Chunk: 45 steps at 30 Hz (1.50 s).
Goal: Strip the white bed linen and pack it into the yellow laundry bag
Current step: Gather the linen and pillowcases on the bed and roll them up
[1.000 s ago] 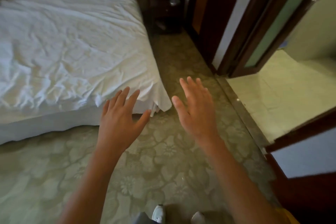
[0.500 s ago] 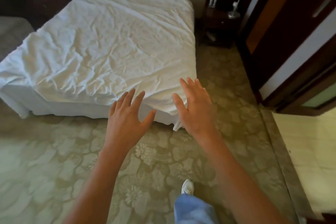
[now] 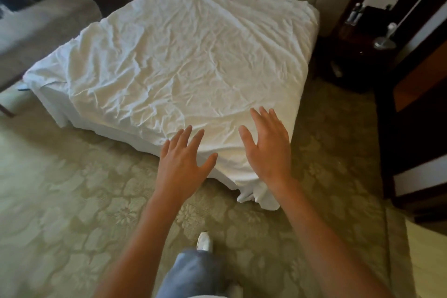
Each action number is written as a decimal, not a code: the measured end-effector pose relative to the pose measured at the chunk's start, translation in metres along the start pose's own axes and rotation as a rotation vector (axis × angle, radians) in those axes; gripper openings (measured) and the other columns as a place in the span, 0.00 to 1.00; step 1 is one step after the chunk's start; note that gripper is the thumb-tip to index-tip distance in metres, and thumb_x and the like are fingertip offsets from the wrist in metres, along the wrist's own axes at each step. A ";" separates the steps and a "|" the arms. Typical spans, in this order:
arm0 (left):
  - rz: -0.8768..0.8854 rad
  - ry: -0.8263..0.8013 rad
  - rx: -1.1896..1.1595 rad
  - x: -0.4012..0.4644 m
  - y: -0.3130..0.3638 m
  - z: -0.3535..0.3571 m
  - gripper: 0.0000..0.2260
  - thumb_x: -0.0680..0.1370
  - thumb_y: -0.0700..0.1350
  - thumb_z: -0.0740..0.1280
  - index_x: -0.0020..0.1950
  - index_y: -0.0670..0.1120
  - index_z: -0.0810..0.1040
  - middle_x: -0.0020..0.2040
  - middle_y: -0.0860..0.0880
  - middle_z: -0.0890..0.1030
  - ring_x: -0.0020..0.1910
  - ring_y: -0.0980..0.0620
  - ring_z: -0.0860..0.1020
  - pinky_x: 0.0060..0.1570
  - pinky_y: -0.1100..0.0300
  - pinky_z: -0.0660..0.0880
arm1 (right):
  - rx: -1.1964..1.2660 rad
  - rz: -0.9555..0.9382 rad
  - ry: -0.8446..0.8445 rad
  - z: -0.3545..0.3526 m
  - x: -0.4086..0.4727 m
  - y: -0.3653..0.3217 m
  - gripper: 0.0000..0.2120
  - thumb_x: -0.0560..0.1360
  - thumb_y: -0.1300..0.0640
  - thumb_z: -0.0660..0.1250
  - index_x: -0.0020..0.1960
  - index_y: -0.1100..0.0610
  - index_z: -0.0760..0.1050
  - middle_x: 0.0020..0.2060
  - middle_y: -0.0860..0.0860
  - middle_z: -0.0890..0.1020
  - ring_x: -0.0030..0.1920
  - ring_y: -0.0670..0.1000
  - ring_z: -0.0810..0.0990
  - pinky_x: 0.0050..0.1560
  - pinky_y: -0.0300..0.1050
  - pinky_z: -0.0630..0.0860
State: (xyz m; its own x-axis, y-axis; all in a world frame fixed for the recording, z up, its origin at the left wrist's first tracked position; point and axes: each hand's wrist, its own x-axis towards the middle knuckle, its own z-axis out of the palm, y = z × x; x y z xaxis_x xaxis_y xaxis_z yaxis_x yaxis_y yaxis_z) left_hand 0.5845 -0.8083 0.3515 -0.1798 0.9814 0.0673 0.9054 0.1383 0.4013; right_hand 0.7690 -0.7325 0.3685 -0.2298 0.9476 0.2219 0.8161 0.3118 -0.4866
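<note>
A crumpled white sheet [image 3: 183, 60] covers the whole bed, and one corner of it hangs down to the carpet at the near right. My left hand [image 3: 182, 162] is held out flat with spread fingers just before the bed's near edge. My right hand [image 3: 268, 145] hovers with straight fingers over the near corner of the sheet. Neither hand holds anything. No yellow laundry bag is in view.
A dark nightstand [image 3: 350, 51] with small bottles and a lamp base stands right of the bed. Dark wooden doors [image 3: 416, 94] line the right side. A grey upholstered seat [image 3: 41, 29] sits at the far left. Green patterned carpet [image 3: 72, 201] covers the floor.
The view has swung left and closer to the bed, so the whole bed now shows. Both hands stay outstretched and now reach the bed's near corner.
</note>
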 end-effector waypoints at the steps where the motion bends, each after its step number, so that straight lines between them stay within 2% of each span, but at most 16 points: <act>1: -0.014 0.004 -0.005 0.015 -0.001 0.005 0.37 0.75 0.70 0.47 0.79 0.54 0.61 0.80 0.47 0.59 0.80 0.47 0.55 0.77 0.47 0.53 | 0.000 -0.004 -0.012 0.005 0.014 0.005 0.30 0.81 0.37 0.49 0.78 0.51 0.62 0.78 0.51 0.62 0.80 0.51 0.52 0.79 0.53 0.53; 7: -0.051 -0.056 -0.031 0.107 -0.011 0.047 0.32 0.79 0.65 0.56 0.80 0.53 0.60 0.81 0.46 0.58 0.80 0.46 0.55 0.77 0.47 0.52 | 0.001 0.033 -0.065 0.045 0.093 0.038 0.30 0.81 0.38 0.49 0.78 0.51 0.61 0.78 0.51 0.61 0.80 0.51 0.52 0.79 0.53 0.52; 13: -0.152 -0.128 -0.030 0.174 -0.008 0.110 0.33 0.79 0.65 0.53 0.80 0.50 0.60 0.79 0.43 0.61 0.79 0.44 0.58 0.77 0.44 0.56 | -0.012 0.111 -0.164 0.083 0.149 0.097 0.27 0.83 0.43 0.54 0.79 0.52 0.60 0.79 0.51 0.60 0.80 0.50 0.51 0.78 0.51 0.52; 20: -0.297 -0.221 -0.140 0.211 0.019 0.205 0.29 0.82 0.61 0.57 0.80 0.49 0.61 0.79 0.43 0.62 0.78 0.44 0.60 0.75 0.46 0.59 | -0.053 0.121 -0.317 0.123 0.179 0.207 0.26 0.83 0.43 0.55 0.78 0.52 0.61 0.78 0.51 0.62 0.79 0.51 0.54 0.77 0.51 0.55; 23: -0.402 -0.241 -0.204 0.215 0.041 0.258 0.29 0.82 0.61 0.57 0.80 0.49 0.61 0.79 0.44 0.63 0.78 0.46 0.61 0.73 0.46 0.62 | -0.069 0.102 -0.429 0.141 0.181 0.269 0.26 0.83 0.44 0.56 0.78 0.52 0.61 0.78 0.52 0.63 0.79 0.53 0.56 0.76 0.51 0.56; 27: -0.579 -0.249 -0.345 0.205 0.073 0.335 0.29 0.83 0.60 0.56 0.80 0.48 0.61 0.78 0.46 0.64 0.77 0.47 0.61 0.74 0.48 0.61 | -0.054 0.115 -0.599 0.163 0.180 0.348 0.27 0.82 0.45 0.57 0.79 0.52 0.60 0.78 0.51 0.63 0.79 0.53 0.56 0.77 0.51 0.56; 31: -0.794 -0.257 -0.540 0.186 0.093 0.410 0.28 0.83 0.58 0.57 0.80 0.47 0.61 0.78 0.46 0.65 0.76 0.48 0.62 0.72 0.50 0.62 | -0.029 0.186 -0.737 0.190 0.170 0.404 0.29 0.82 0.47 0.60 0.79 0.54 0.58 0.78 0.53 0.62 0.78 0.54 0.57 0.77 0.52 0.58; 34: -0.963 -0.191 -0.703 0.171 0.098 0.451 0.27 0.84 0.54 0.60 0.79 0.42 0.61 0.74 0.50 0.67 0.72 0.50 0.67 0.67 0.55 0.65 | -0.001 0.268 -0.808 0.217 0.150 0.434 0.32 0.81 0.48 0.63 0.80 0.56 0.55 0.78 0.55 0.62 0.77 0.55 0.59 0.74 0.51 0.61; 36: -1.043 -0.144 -0.816 0.163 0.093 0.478 0.25 0.83 0.52 0.62 0.77 0.43 0.63 0.71 0.51 0.71 0.70 0.50 0.70 0.65 0.58 0.68 | 0.038 0.321 -0.814 0.238 0.134 0.448 0.37 0.79 0.48 0.66 0.81 0.57 0.51 0.78 0.57 0.61 0.76 0.57 0.61 0.73 0.53 0.65; 38: -1.072 -0.059 -0.950 0.156 0.081 0.506 0.21 0.82 0.51 0.63 0.73 0.47 0.67 0.65 0.55 0.75 0.62 0.57 0.75 0.59 0.60 0.71 | 0.079 0.397 -0.806 0.262 0.119 0.458 0.43 0.78 0.47 0.68 0.81 0.59 0.45 0.79 0.59 0.57 0.77 0.59 0.59 0.73 0.54 0.64; 40: -1.178 0.010 -1.066 0.155 0.067 0.535 0.25 0.81 0.52 0.65 0.76 0.46 0.64 0.67 0.53 0.72 0.64 0.54 0.74 0.61 0.55 0.71 | 0.104 0.455 -0.768 0.287 0.103 0.464 0.47 0.77 0.45 0.69 0.80 0.61 0.41 0.80 0.60 0.52 0.79 0.59 0.55 0.76 0.53 0.59; 42: -1.280 0.037 -1.124 0.154 0.051 0.565 0.32 0.81 0.55 0.65 0.79 0.44 0.57 0.68 0.53 0.67 0.68 0.52 0.68 0.67 0.46 0.69 | 0.082 0.444 -0.696 0.309 0.085 0.466 0.49 0.77 0.43 0.68 0.80 0.62 0.40 0.80 0.61 0.45 0.80 0.58 0.47 0.77 0.46 0.51; 45: -1.316 0.065 -1.232 0.150 0.027 0.608 0.36 0.78 0.59 0.67 0.80 0.49 0.55 0.72 0.54 0.68 0.70 0.50 0.68 0.67 0.43 0.67 | 0.061 0.385 -0.559 0.335 0.065 0.469 0.48 0.77 0.43 0.68 0.81 0.61 0.42 0.80 0.59 0.40 0.79 0.56 0.45 0.66 0.32 0.52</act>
State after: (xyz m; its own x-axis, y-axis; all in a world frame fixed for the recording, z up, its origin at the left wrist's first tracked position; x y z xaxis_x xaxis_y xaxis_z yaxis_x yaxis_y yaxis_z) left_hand 0.8159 -0.5766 -0.1834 -0.5099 0.3116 -0.8018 -0.5974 0.5424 0.5907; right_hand 0.9594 -0.5015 -0.1281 -0.1812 0.8802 -0.4386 0.8672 -0.0673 -0.4934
